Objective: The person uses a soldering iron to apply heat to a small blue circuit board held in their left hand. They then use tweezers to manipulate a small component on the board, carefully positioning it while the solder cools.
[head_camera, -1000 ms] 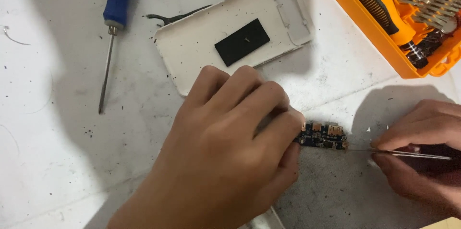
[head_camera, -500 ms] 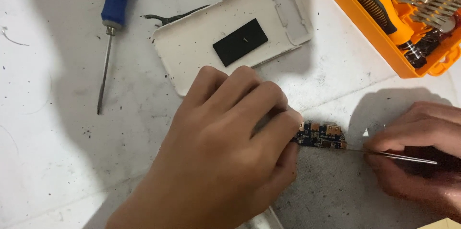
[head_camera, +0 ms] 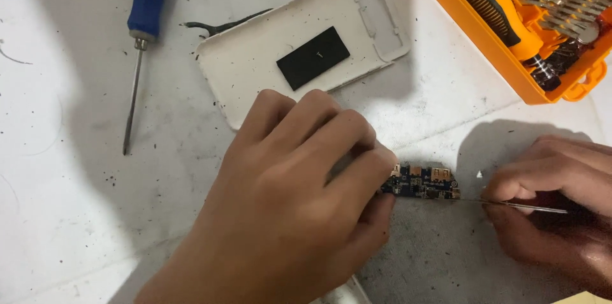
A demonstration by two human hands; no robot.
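- Left hand (head_camera: 287,215): nearest the camera, palm down, fingers curled closed, fingertips pinching the left end of the board (head_camera: 421,183). Looks like a clamp, so the board can't slide while it is being probed.
- Board: small blue circuit strip with metal ports along its top edge, lying flat on the table (head_camera: 64,215) between the two hands. Right end is left bare, which gives the tool access.
- Right hand (head_camera: 554,202): low right, fingers closed around a thin metal probe (head_camera: 516,204), held low and nearly level. Its tip sits at the board's right edge; touching or just short, can't tell.
- Something white pokes out under the left wrist at the bottom edge; too hidden to identify.
- Cover (head_camera: 306,55): white shell lying inside-up just beyond the left hand, a black pad (head_camera: 313,57) stuck at its centre. Parked out of the working area.
- Tweezers (head_camera: 223,23): dark, tips showing from behind the cover's far-left corner.
- Screwdriver (head_camera: 143,36): blue handle, lying far left, well apart from both hands.
- Bit case (head_camera: 484,43): orange, open, far right corner, holding a driver handle and a row of bits.
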